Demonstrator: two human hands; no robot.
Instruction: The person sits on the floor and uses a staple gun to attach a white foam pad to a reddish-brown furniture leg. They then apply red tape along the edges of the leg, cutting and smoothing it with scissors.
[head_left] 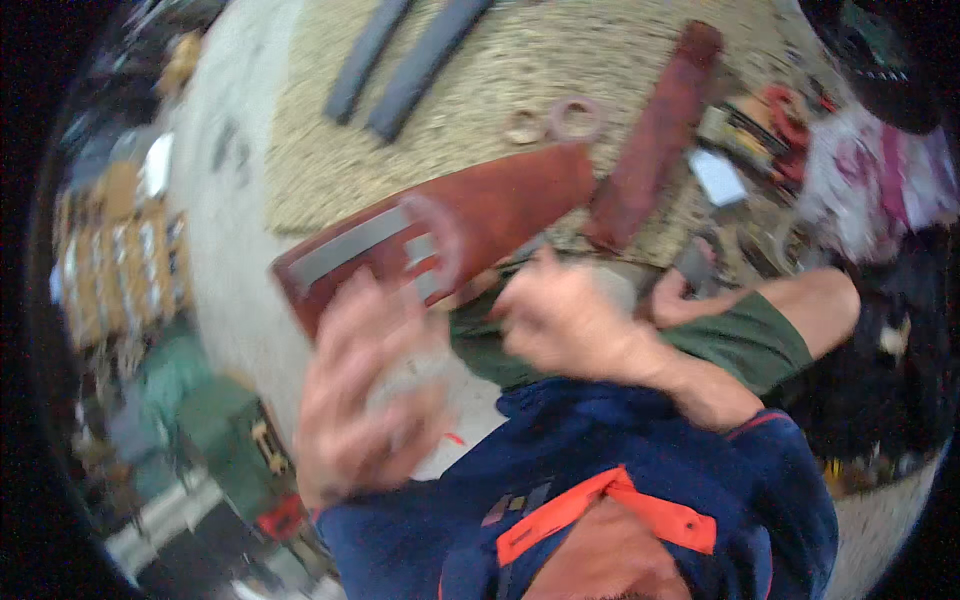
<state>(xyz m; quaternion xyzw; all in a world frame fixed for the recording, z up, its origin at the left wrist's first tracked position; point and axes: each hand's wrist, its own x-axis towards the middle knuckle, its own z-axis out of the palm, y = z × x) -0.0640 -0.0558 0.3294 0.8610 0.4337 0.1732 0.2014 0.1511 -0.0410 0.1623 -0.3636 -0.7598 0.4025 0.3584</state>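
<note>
A long red-brown piece (500, 200) with grey strips (345, 248) on its left end lies slanting in front of me. A pale ring like a tape roll (450, 235) shows over it, blurred. Near the piece's left end is my left hand (365, 390), smeared by motion, its thumb apart from its fingers and nothing visible in it. My right hand (575, 315) is just below the piece's right half, its fingers curled in; whatever they hold, if anything, cannot be made out.
A second red-brown piece (660, 130) lies at the right on a speckled mat (330, 180). Beyond are two tape rings (577, 118) and two dark grey bars (425, 70). Plastic bags (870, 180) and tools lie far right; boxes (120, 255) stand left.
</note>
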